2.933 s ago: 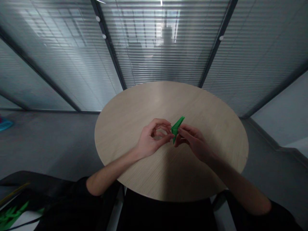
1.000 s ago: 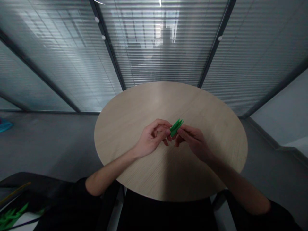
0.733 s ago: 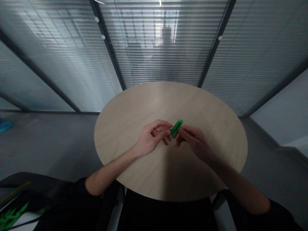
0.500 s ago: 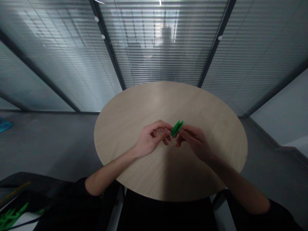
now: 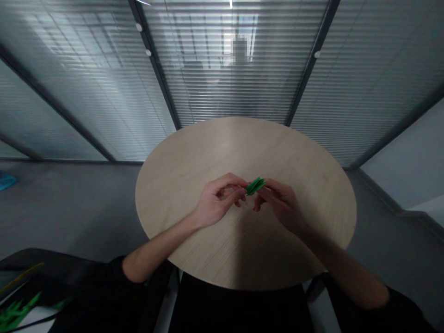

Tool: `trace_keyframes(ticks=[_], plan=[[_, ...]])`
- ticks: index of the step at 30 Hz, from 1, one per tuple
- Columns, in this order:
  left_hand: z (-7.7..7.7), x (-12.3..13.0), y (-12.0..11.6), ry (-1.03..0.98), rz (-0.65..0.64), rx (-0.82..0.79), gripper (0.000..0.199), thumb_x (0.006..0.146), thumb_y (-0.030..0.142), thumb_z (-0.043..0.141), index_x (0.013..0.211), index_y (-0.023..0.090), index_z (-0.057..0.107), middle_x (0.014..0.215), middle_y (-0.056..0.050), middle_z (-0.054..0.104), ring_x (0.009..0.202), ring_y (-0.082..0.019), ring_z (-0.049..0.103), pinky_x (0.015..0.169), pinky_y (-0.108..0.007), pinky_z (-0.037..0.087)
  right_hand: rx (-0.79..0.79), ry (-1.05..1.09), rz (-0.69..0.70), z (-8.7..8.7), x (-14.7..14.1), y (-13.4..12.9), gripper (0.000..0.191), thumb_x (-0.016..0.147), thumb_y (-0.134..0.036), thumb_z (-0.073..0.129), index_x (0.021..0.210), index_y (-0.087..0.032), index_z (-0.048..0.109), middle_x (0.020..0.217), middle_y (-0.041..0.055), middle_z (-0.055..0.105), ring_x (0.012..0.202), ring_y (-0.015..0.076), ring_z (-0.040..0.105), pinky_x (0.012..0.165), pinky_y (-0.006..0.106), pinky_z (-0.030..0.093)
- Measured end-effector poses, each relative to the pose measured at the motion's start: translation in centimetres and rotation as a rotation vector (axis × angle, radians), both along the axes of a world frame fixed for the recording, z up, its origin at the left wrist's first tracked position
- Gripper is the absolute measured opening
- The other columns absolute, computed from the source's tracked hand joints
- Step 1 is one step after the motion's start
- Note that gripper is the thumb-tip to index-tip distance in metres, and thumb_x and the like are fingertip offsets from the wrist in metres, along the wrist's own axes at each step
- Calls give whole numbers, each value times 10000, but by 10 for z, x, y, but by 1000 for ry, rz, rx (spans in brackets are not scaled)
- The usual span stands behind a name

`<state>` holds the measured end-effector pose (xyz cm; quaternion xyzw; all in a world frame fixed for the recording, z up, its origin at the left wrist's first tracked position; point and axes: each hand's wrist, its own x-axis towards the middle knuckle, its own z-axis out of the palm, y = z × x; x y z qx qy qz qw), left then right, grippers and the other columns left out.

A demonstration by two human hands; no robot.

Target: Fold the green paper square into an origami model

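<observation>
Above the middle of a round wooden table (image 5: 215, 148), a small piece of folded green paper (image 5: 255, 185) is held between my two hands. It has several thin layers with pointed ends and is tilted up to the right. My left hand (image 5: 222, 198) pinches its left end between thumb and forefinger. At its right end, the thumb and forefinger of my right hand (image 5: 280, 200) close on it. My fingertips cover both ends of the paper, and its underside is hidden.
Behind the table stands a glass wall with blinds (image 5: 215, 92) and dark frames. At lower left are a black chair (image 5: 31, 256) and some green pointed pieces (image 5: 19, 311) on something white. A blue object (image 5: 6, 180) lies on the floor at far left.
The folded green paper has tipped flatter, its upper end coming down a little, and its layers look closer together. Both hands stay nearly in place.
</observation>
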<state>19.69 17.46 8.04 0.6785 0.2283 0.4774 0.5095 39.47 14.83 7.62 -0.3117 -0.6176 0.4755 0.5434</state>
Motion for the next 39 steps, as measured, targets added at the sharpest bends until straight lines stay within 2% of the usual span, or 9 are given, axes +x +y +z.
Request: trace_keyframes(ticks=[7,11,15,22,31,35,39], plan=[[-3,-1,1,32,6,-23,183,961,314,670,1023,143,690,898,-67,702,717,-127,692,589,-205,606,-46,-1,-3,-4,-1,1,219,961,-399,684,900,-189,703,812,10,700,560,93,636,530,243,585],[-4,0,1,46,-28,-58,173,954,317,677,995,151,653,882,-57,691,702,-118,671,597,-205,611,-102,65,-18,-8,-3,2,236,921,-392,740,959,-208,598,781,-10,714,543,92,639,504,226,575],[-5,1,2,23,-77,-53,177,937,325,691,965,160,631,969,-71,667,773,-136,660,611,-223,631,-116,63,-40,-11,-4,2,328,898,-409,767,930,-229,495,787,-21,716,538,94,647,493,224,569],[-4,-2,1,78,-48,6,144,923,270,688,1009,158,659,1109,-100,679,819,-135,661,621,-208,606,-45,65,-37,-10,-6,-1,262,889,-381,779,940,-218,579,836,-26,659,558,86,647,502,227,569],[-3,-3,0,95,-12,88,82,904,229,693,935,176,639,1146,-101,714,922,-164,691,650,-222,590,21,44,-53,-11,-5,-2,233,905,-397,764,956,-222,619,812,-21,667,562,96,645,504,242,578],[-2,-3,0,101,1,83,91,908,244,695,947,177,648,1137,-101,705,925,-169,690,659,-226,597,23,-1,-101,-15,-6,-3,222,918,-380,752,999,-226,616,827,-20,671,578,100,656,519,242,574],[-2,-2,1,75,-25,2,166,921,273,691,1042,165,655,1061,-99,707,834,-152,681,623,-221,597,28,7,-159,-16,-7,-4,291,870,-344,805,1035,-235,591,934,-14,673,590,92,669,517,234,571]])
